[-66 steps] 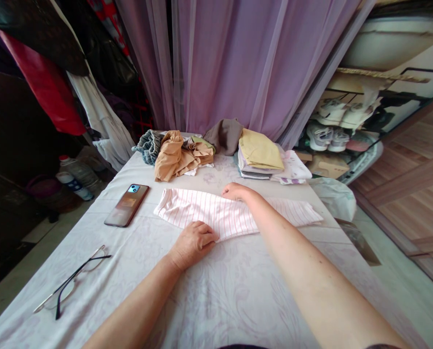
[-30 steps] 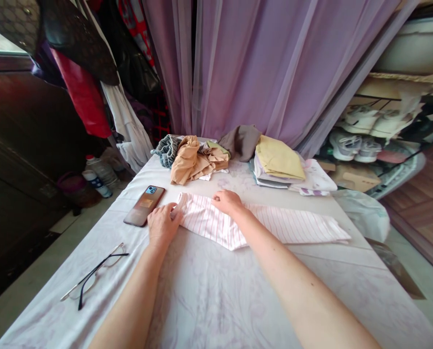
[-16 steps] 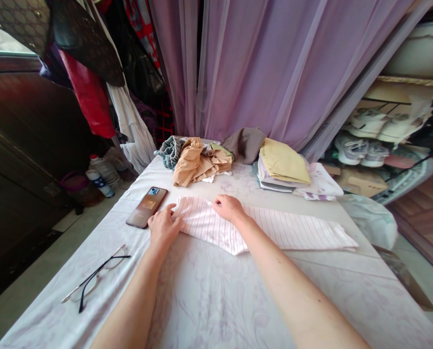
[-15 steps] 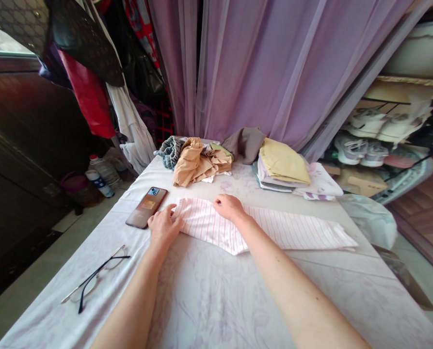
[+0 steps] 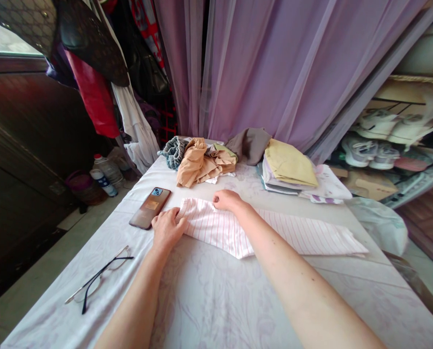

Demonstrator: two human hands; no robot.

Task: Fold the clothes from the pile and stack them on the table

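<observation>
A pair of white trousers with pink stripes (image 5: 209,225) lies folded lengthwise across the table, its waistband at the left and its legs stretching right. My left hand (image 5: 168,227) is closed at the waistband end, fingers bent over the edge. At the far edge of the cloth, my right hand (image 5: 228,199) is curled in a pinch on the fabric; its fingertips are partly hidden. My right forearm passes over the middle of the trousers. Just left of my left hand lies a phone (image 5: 150,208), back side up.
Glasses (image 5: 99,278) lie at the table's left. Crumpled clothes (image 5: 194,162) are heaped at the back, beside a folded stack with a yellow garment (image 5: 291,163) on top. A purple curtain (image 5: 252,68) hangs behind, and a shoe rack (image 5: 374,152) stands at the right.
My right hand has shifted slightly and its wrist is bent more. The left fingers have flattened down over the waistband end. The whole view has shifted a little; the trousers stay put.
</observation>
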